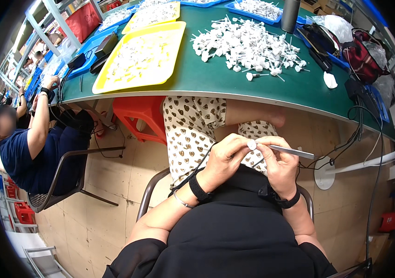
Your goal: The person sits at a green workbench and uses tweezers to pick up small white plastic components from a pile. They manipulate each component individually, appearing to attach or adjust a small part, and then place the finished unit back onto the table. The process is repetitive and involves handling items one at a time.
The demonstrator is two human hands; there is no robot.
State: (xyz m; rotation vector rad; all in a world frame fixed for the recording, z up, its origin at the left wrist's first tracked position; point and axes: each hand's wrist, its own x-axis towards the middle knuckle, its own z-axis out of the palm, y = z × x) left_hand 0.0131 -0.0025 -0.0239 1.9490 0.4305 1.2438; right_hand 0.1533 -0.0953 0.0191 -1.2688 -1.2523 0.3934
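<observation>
Above my lap, my left hand (225,160) pinches a small white plastic part with a round head (251,144) between thumb and fingers. Close against it, my right hand (281,167) grips a slim, flat, grey metal tool (294,151), whose far end sticks out to the right. The tool's working end is hidden by my fingers at the white part. On the green table (206,81) ahead lies a loose heap of similar white parts with thin stems (248,46). Left of the heap, a yellow tray (177,51) holds many small white and yellow pieces.
More trays stand along the back, including a blue tray (271,21) beside a dark cylindrical bottle (290,16). Bags (366,51) and cables crowd the table's right end. A white-based fan (325,173) stands right; a red stool (137,116) is under the table. A co-worker (44,148) sits left.
</observation>
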